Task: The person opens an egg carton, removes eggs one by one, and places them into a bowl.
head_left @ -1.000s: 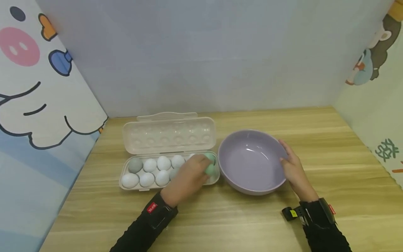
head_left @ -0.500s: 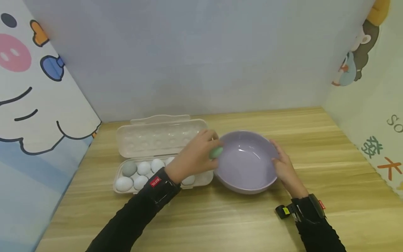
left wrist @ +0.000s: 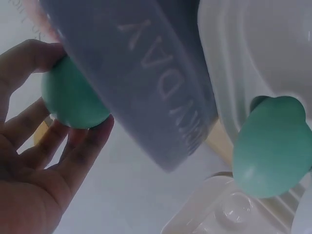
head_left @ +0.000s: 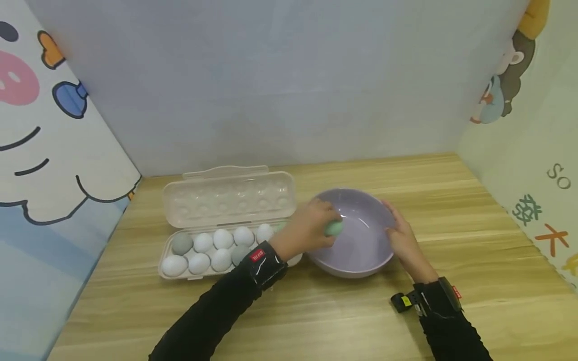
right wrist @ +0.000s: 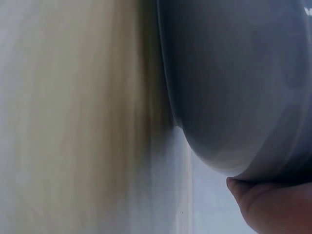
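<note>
My left hand point(head_left: 311, 225) pinches a green egg point(head_left: 334, 228) over the left side of a purple bowl point(head_left: 361, 250). In the left wrist view, fingers and thumb surround this egg beside the bowl's outer wall point(left wrist: 131, 73), which bears raised letters. With my right hand point(head_left: 408, 245) I hold the bowl by its right rim; only part of that hand shows in the right wrist view. Left of the bowl lies an opened egg carton point(head_left: 230, 220) with several white and grey eggs. Another green egg point(left wrist: 273, 146) sits in it, mostly hidden in the head view by my left hand.
The carton's clear lid point(head_left: 230, 200) is folded back toward the grey rear wall point(head_left: 253, 90). Decorated panels stand left and right of the wooden table point(head_left: 334, 316). A small black camera point(head_left: 401, 302) sticks out from the right wrist.
My left hand has taken the green egg out of the carton's right end and carried it right, over the bowl. My right hand has stayed at the bowl's rim. The head view has shifted slightly.
</note>
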A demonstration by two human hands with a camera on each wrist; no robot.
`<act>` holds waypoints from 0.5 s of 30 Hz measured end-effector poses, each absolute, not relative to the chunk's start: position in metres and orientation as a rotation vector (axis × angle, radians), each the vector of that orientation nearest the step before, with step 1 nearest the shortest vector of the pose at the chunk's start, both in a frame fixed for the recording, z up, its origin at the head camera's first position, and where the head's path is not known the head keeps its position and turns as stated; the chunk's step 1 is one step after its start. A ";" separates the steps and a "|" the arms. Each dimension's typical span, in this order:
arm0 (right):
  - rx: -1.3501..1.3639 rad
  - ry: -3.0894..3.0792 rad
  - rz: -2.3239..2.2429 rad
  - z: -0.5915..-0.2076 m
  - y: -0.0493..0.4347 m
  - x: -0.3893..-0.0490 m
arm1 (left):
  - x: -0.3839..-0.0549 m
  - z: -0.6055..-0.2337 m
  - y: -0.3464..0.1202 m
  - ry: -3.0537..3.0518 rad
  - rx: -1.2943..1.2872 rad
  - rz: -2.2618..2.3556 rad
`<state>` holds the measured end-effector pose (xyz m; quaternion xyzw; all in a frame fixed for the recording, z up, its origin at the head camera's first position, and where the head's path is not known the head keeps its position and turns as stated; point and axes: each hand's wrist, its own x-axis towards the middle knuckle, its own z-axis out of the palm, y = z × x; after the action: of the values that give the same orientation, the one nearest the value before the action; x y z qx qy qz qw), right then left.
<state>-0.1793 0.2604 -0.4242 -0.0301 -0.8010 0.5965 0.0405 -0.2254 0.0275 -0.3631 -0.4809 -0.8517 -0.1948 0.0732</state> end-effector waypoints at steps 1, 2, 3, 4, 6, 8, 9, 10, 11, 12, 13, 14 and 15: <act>-0.092 -2.453 1.829 -0.424 0.261 -0.179 | -0.225 -0.364 0.030 -2.593 -1.443 -0.563; -0.093 -2.453 1.835 -0.424 0.261 -0.179 | -0.225 -0.364 0.032 -2.627 -1.445 -0.552; -0.090 -2.453 1.838 -0.424 0.262 -0.178 | -0.225 -0.365 0.034 -2.660 -1.450 -0.551; -0.087 -2.455 1.838 -0.424 0.262 -0.178 | -0.226 -0.365 0.035 -2.685 -1.462 -0.555; -0.088 -2.453 1.841 -0.424 0.262 -0.178 | -0.227 -0.367 0.038 -2.709 -1.491 -0.557; -0.090 -2.450 1.844 -0.424 0.262 -0.178 | -0.228 -0.369 0.040 -2.721 -1.518 -0.543; -0.091 -2.449 1.844 -0.424 0.262 -0.178 | -0.228 -0.370 0.041 -2.728 -1.527 -0.531; -0.093 -2.448 1.844 -0.424 0.262 -0.178 | -0.229 -0.371 0.043 -2.731 -1.538 -0.515; -0.096 -2.445 1.848 -0.425 0.262 -0.179 | -0.230 -0.372 0.044 -2.734 -1.548 -0.504; -0.098 -2.445 1.848 -0.425 0.261 -0.179 | -0.230 -0.373 0.045 -2.740 -1.557 -0.494; -0.097 -2.443 1.848 -0.425 0.262 -0.179 | -0.230 -0.375 0.046 -2.748 -1.559 -0.480; -0.097 -2.441 1.847 -0.425 0.261 -0.179 | -0.231 -0.376 0.046 -2.755 -1.561 -0.465; -0.098 -2.441 1.845 -0.425 0.262 -0.179 | -0.231 -0.377 0.048 -2.759 -1.562 -0.451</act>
<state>-0.1792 0.2615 -0.4251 -0.0318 -0.7967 0.6022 0.0399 -0.2312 0.0475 -0.3769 -0.4875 -0.8612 -0.1408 -0.0306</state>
